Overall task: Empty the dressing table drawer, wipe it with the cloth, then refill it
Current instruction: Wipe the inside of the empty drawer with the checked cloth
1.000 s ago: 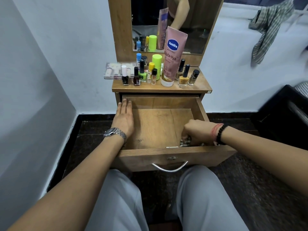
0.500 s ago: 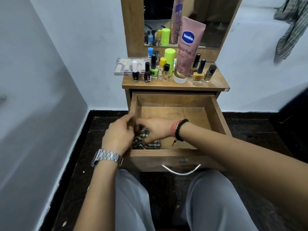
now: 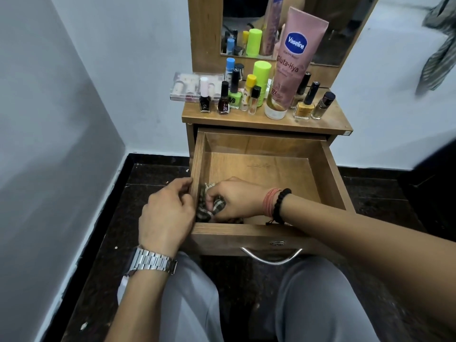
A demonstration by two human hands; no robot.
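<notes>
The wooden drawer (image 3: 328, 174) of the dressing table is pulled out, and its bare bottom shows. My right hand (image 3: 237, 199) grips a checked cloth (image 3: 217, 208) in the drawer's near left corner, against the left wall. My left hand (image 3: 167, 213) sits outside that left wall with its fingers curled at the rim. On the tabletop (image 3: 338, 122) stand several nail polish bottles (image 3: 223, 98), a pink Vaseline tube (image 3: 288, 62), a green stick (image 3: 261, 75) and a flat make-up palette (image 3: 187, 87).
A mirror (image 3: 246, 25) rises behind the tabletop. White walls close in on the left and behind. A checked garment (image 3: 439, 45) hangs at the upper right. A dark object fills the right edge. My knees are under the drawer's metal handle (image 3: 271, 257), over the dark floor.
My right hand carried the cloth from the drawer's near right corner to its near left corner. My left hand slid from the far left rim to the near left wall.
</notes>
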